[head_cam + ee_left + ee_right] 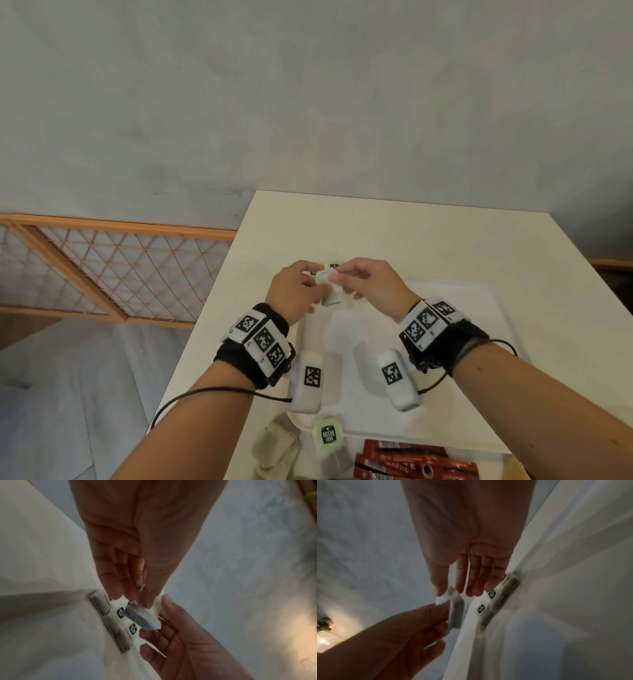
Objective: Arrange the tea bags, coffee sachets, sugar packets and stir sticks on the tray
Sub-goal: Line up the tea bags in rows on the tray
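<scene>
Both hands hold one white tea bag (329, 286) in the air over the far left corner of the white tray (462, 342). My left hand (313, 284) pinches it between thumb and fingers; the left wrist view shows the tea bag (142, 614) hanging dark and blurred. My right hand (342, 281) pinches the bag's white paper end (443, 599) with thumb and forefinger. Below the hands, a row of tea bags with green tags (109, 615) lies along the tray's edge, and the same row of tea bags (498, 597) shows in the right wrist view.
At the near edge of the table (411, 233) lie loose tea bags (277, 448), a tea bag with a green tag (329, 435) and several red coffee sachets (404, 459). A wooden lattice screen (102, 267) stands beyond the table's left edge.
</scene>
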Action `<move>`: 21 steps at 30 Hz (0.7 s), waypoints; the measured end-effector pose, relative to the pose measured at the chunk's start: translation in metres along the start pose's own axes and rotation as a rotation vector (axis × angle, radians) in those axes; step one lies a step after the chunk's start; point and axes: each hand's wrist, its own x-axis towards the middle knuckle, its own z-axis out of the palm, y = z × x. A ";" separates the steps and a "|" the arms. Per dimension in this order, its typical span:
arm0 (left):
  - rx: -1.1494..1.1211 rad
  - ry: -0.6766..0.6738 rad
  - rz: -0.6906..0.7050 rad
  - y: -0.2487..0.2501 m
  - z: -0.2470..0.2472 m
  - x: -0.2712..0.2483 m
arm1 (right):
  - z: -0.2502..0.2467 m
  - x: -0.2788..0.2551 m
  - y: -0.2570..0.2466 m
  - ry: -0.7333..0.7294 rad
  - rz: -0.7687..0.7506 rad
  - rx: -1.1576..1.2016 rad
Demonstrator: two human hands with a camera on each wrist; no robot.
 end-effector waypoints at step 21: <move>0.140 -0.132 -0.034 0.010 0.018 -0.025 | 0.005 -0.019 -0.005 -0.008 0.096 0.081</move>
